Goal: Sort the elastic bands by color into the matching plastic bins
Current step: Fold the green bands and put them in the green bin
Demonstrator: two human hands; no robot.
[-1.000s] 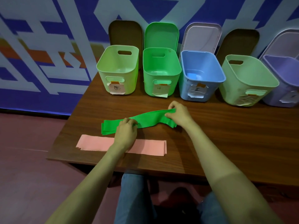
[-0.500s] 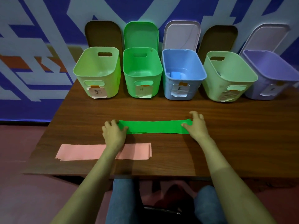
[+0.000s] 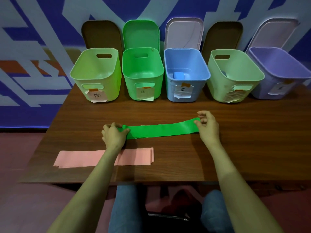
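— Wooden table, mid-surface: why did the green band lie stretched flat, short of the green bin?
— Your left hand and right hand each pinched one end, probably to square it for folding before binning.

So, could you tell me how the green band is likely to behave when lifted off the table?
Probably floppy: the green band lies thin and flat on the table between left hand and right hand. Likely light, since fingertips alone hold its ends. It may sag if lifted by one end.
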